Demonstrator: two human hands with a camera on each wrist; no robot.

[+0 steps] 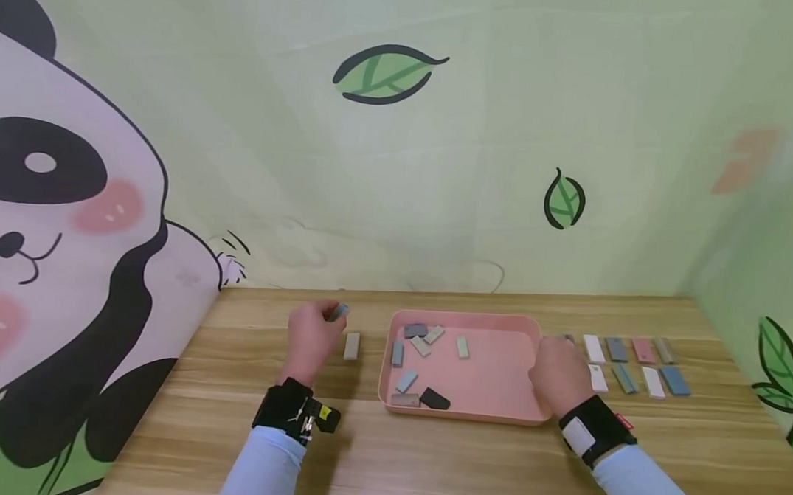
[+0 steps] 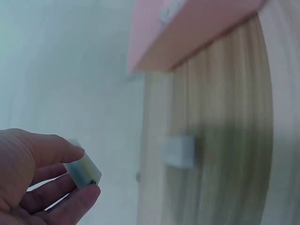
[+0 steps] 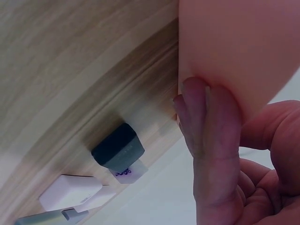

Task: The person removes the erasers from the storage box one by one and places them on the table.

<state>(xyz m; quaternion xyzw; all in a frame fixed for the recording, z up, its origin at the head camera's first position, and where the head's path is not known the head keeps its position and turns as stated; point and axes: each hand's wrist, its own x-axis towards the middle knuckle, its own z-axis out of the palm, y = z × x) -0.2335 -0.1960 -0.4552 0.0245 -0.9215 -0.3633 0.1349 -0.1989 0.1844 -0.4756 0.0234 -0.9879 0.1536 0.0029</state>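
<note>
My left hand [image 1: 314, 340] pinches a small blue-grey eraser-like block [image 2: 83, 169] between thumb and fingers, raised above the table left of the pink tray [image 1: 469, 415]. A pale block [image 1: 351, 346] lies on the table just beside that hand. My right hand [image 1: 559, 373] grips the tray's right wall, its fingers [image 3: 220, 122] against the pink side in the right wrist view. Several grey, pale and bluish blocks lie scattered in the tray's left half, with a black block [image 1: 435, 398] near the front wall.
Right of the tray, two rows of blocks lie on the wooden table [image 1: 374, 461], among them a pink one [image 1: 643, 350] and a blue one [image 1: 675, 381]. A cloth printed with a panda and leaves [image 1: 391, 74] hangs behind the table.
</note>
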